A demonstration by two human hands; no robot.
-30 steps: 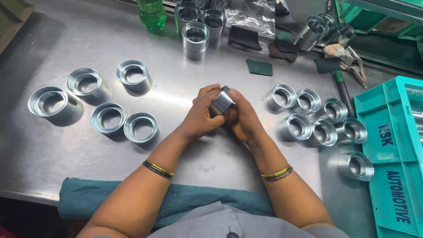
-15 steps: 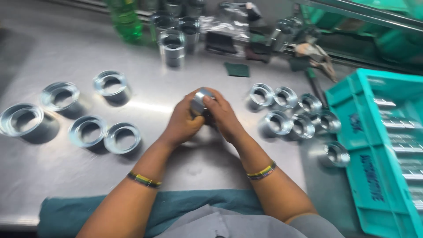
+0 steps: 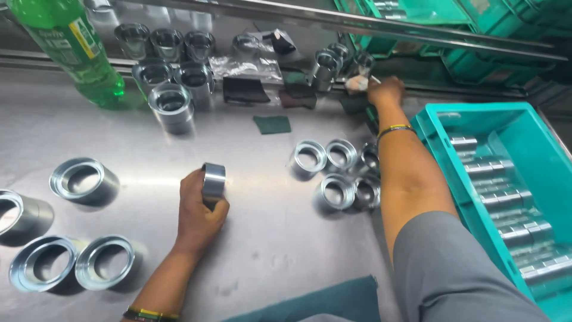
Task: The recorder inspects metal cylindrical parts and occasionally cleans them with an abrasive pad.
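Note:
My left hand (image 3: 199,209) grips a small shiny metal ring (image 3: 213,179), held upright just above the steel table (image 3: 268,238). My right hand (image 3: 384,90) is stretched to the far edge of the table, its fingers closed on a pale rag (image 3: 357,84) beside a group of metal sleeves (image 3: 333,64). A cluster of several small metal rings (image 3: 342,173) lies between my two arms, close to my right forearm.
Larger metal rings (image 3: 83,179) lie at the left. Stacked metal rings (image 3: 171,106) and a green plastic bottle (image 3: 71,48) stand at the back left. A teal crate (image 3: 512,179) with metal cylinders sits at the right. A small green pad (image 3: 272,124) lies mid-table; a teal cloth (image 3: 333,301) at the near edge.
Both hands held the small ring together at the centre. Now my right hand has let go and reached to the back of the table; my left hand keeps the ring.

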